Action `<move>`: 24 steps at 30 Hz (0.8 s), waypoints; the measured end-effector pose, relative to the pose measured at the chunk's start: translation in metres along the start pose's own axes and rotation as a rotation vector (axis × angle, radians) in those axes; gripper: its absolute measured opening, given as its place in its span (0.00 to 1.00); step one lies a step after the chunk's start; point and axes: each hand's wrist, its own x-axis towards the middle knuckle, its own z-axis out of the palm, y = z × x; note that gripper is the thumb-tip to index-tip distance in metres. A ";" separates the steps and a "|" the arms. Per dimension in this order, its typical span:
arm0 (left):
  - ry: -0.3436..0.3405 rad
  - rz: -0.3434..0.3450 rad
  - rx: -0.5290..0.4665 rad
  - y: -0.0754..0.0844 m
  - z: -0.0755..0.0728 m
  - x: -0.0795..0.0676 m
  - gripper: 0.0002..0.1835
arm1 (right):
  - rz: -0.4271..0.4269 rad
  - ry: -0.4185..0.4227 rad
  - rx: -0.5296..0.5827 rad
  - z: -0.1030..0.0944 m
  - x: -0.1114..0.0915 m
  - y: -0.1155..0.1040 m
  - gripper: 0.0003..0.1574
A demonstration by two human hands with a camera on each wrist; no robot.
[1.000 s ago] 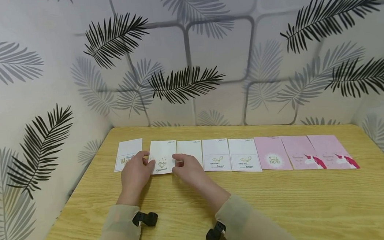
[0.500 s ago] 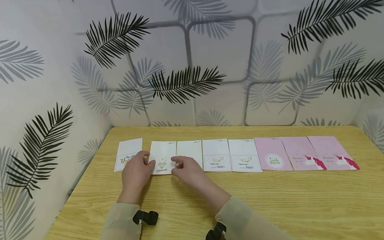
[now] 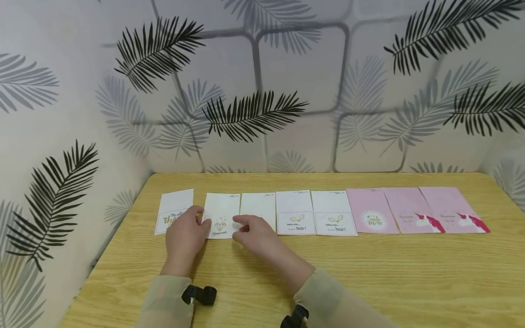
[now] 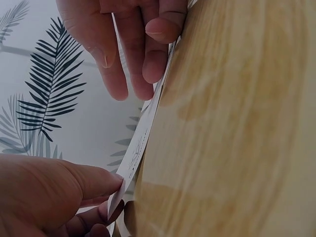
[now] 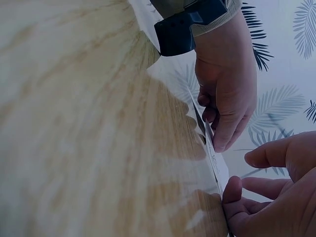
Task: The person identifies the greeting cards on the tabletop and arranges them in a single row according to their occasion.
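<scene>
A white card with a gold diamond print (image 3: 222, 206) lies in the row, and its left edge is pinched by my left hand (image 3: 183, 239). The left wrist view shows the thumb (image 4: 101, 181) on top of the card and fingers underneath, with that end lifted a little off the wood. My right hand (image 3: 260, 238) is at the card's right edge, thumb and fingers apart and relaxed, gripping nothing. It partly covers a plain-topped white card (image 3: 259, 203). Left of my left hand lies a white card with gold lettering (image 3: 176, 202), partly hidden by that hand.
Rightward along the row lie two white cards with gold wings, a near one (image 3: 294, 202) and a farther one (image 3: 330, 201). Then come a pink "Smile More" card (image 3: 367, 201) and two pink unicorn cards (image 3: 404, 200). The wooden table (image 3: 387, 287) meets a leaf-patterned wall (image 3: 306, 146).
My right hand has shifted slightly left and toward me, its fingertips lower along the diamond card's right edge. My left hand keeps its pinch in nearly the same place.
</scene>
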 end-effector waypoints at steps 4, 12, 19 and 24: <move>0.009 0.021 0.027 0.000 0.000 0.002 0.22 | -0.005 -0.003 -0.002 -0.001 0.000 -0.001 0.32; 0.003 0.026 0.037 -0.001 0.001 0.004 0.22 | -0.003 -0.010 0.001 -0.001 -0.001 -0.001 0.32; -0.003 0.019 0.050 0.000 0.002 0.005 0.21 | -0.007 -0.003 -0.005 -0.001 -0.001 -0.001 0.31; 0.034 0.016 0.024 -0.001 0.000 0.003 0.20 | -0.021 0.036 0.035 0.000 -0.001 0.001 0.30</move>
